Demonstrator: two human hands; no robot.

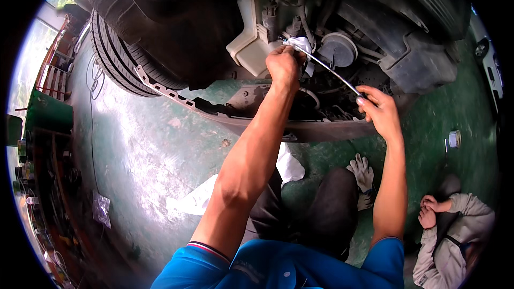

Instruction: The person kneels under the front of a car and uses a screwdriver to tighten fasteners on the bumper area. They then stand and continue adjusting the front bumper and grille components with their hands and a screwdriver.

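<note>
Under the opened front of a car, my right hand is closed around the dark handle end of a long metal-shafted tool. Its thin shiny shaft slants up and left to my left hand. There the fingers of my left hand are pinched together at the shaft's far end, against some crumpled white material. What lies between those fingers is hidden. Beside my left hand is a cream plastic reservoir. A round dark cap-like part sits to the right of the shaft.
A tyre stands at the left. The detached-looking bumper edge crosses below my hands. White gloves lie on the green floor by my knee. Another person crouches at the lower right, hands together, near a small can.
</note>
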